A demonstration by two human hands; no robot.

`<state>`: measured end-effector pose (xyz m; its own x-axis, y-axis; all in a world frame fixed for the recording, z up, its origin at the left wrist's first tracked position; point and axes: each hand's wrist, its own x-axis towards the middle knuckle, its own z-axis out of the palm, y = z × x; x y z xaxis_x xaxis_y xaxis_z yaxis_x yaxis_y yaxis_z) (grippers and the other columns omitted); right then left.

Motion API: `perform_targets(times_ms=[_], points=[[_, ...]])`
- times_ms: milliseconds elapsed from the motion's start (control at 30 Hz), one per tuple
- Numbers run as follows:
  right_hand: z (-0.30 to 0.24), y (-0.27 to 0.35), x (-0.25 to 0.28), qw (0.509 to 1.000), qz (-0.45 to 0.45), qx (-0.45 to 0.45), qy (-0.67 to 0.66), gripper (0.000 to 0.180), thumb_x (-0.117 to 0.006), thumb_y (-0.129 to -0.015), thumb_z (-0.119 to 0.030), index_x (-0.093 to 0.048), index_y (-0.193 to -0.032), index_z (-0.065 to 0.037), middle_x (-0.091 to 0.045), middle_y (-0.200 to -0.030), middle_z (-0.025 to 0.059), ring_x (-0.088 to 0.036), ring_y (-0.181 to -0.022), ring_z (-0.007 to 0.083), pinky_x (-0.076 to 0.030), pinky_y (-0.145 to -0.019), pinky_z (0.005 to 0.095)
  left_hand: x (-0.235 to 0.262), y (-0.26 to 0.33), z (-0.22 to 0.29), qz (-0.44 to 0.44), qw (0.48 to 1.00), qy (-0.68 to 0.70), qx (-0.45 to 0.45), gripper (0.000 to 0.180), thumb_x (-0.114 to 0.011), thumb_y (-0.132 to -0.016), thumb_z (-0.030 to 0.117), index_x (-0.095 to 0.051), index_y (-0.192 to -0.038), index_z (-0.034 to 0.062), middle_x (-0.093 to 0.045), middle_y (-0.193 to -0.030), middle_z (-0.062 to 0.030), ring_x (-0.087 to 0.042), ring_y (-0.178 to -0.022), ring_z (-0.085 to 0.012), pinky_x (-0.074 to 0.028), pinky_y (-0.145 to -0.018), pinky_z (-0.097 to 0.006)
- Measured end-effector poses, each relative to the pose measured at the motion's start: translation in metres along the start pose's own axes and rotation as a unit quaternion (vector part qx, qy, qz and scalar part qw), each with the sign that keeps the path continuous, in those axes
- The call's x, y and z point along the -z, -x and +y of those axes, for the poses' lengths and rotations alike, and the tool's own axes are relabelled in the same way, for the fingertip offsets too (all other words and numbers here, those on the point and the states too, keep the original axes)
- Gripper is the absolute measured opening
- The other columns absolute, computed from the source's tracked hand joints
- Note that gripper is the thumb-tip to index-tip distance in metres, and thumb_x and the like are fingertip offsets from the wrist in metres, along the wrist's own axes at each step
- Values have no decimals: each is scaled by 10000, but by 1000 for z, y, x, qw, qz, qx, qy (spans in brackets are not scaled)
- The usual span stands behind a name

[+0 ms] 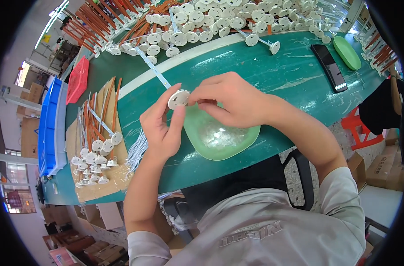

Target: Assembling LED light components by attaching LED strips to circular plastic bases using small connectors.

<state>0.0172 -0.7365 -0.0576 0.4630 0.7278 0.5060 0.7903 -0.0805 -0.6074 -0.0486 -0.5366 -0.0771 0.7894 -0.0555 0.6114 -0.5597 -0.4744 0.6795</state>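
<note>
Brown cardboard boxes (379, 166) stand on the floor at the right edge, their printing too small to make out; more cardboard (100, 217) lies under the tabletop at lower left. A flat cardboard sheet (93, 177) on the green tabletop (273, 75) carries a cluster of finished white discs with wires (93, 162).

The left hand (162, 128) has its grip clamped on a small white round disc (178, 98), thumb and fingers on its rim, held just above the near edge of a pale green plastic tray (242, 144). The right hand (231, 102) has its fingertips pinched together at the disc's right side; what they pinch is hidden.

The tray holds small clear pieces, hard to tell apart. A heap of white discs (211, 20) and orange strips (104, 17) fills the far tabletop, cut off at the top. A black phone (328, 66) and a green lid (347, 52) lie far right.
</note>
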Motion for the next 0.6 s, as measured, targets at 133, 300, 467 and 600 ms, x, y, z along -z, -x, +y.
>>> perform_targets(times_ms=[133,300,467,600], points=[[-4,1,2,995,91,46,7,135,-654,-782,-1,-686,-906,-45,-689,-847,108,-672,-721,256,-533,-627,330,4,3,0,0,995,93,-31,402,-433,-988,134,-508,-1317,-85,-686,-1075,-194,-675,-930,-219,-525,-818,-314],[-10,1,-4,978,202,49,-3,104,-693,-759,-1,-698,-855,-41,-712,-821,91,-697,-732,226,-554,-637,292,-4,5,7,19,992,117,-50,439,-407,-1010,124,-396,-1402,-73,-576,-1270,-249,-615,-1131,-315,-539,-877,-387],[-17,3,-11,954,280,104,-7,122,-722,-736,20,-695,-846,-26,-706,-793,95,-695,-697,219,-555,-616,287,-6,5,16,31,969,239,45,502,-535,-929,-18,-381,-1406,-53,-504,-1357,-244,-557,-1213,-343,-495,-970,-403],[-11,3,-17,952,277,127,-31,125,-730,-743,15,-696,-853,-33,-702,-790,97,-691,-691,227,-551,-607,293,-5,6,19,29,954,293,54,530,-575,-918,5,-377,-1407,-50,-505,-1348,-268,-557,-1211,-339,-468,-1006,-418]])
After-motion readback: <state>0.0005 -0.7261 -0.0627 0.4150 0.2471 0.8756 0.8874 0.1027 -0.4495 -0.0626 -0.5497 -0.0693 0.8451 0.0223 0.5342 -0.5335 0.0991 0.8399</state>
